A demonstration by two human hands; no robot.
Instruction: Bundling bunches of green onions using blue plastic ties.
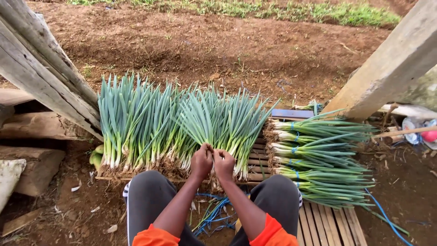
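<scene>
Bare reddish-brown soil (218,45) stretches behind a low slatted wooden pallet (332,223), flanked by weathered grey timber posts (41,73). Loose long green spring onions with white bases (150,123) lie fanned in a row across it, and tied bundles of spring onions bound with blue string (318,159) are stacked at the right. Both hands meet at the base of one bunch: the left hand (201,161) and right hand (224,164) are pressed together, fingers pinching its white stems. Loose blue strings (211,214) lie between the knees. Gathering seems under way; binding would call for a string.

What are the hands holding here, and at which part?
Both the left hand and right hand grip one bunch of spring onions at its lower white stalks, just above the roots.
</scene>
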